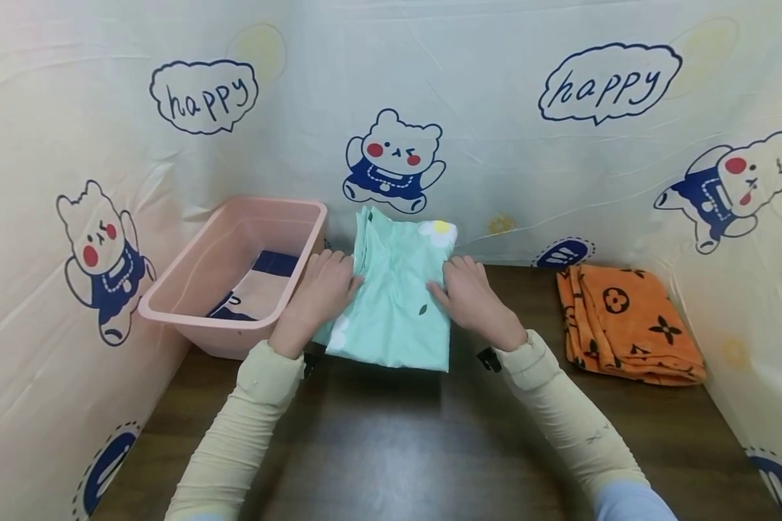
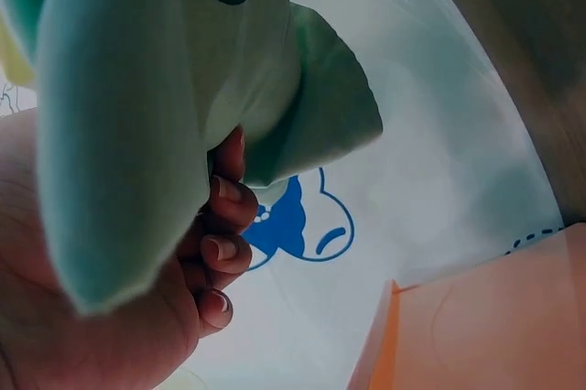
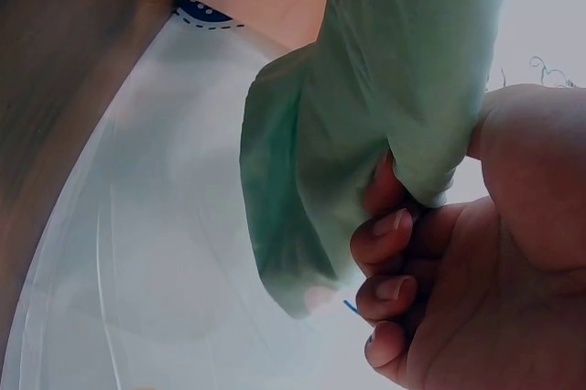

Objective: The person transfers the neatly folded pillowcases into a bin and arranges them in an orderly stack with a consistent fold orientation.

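Mint cloth [image 1: 397, 304], flowered, folded, hangs in the left hand's [image 1: 328, 284] and right hand's [image 1: 474, 295] grip.

A dark brown, wood-grained tabletop [image 1: 482, 441] is enclosed at left, right and far side by white, bear-printed sheeting [image 1: 489, 159]; pale light [image 1: 387, 463] is reflected near centre.

Folded mint-green floral cloth [image 1: 397, 297], aloft

I see a tub [image 1: 228, 340] left on the tabletop [image 1: 378, 449] (a cloth [image 1: 263, 291] lies inside), a towel [image 1: 628, 325] right, a sheet [image 1: 397, 289] raised between them, a curtain [image 1: 313, 145] behind.
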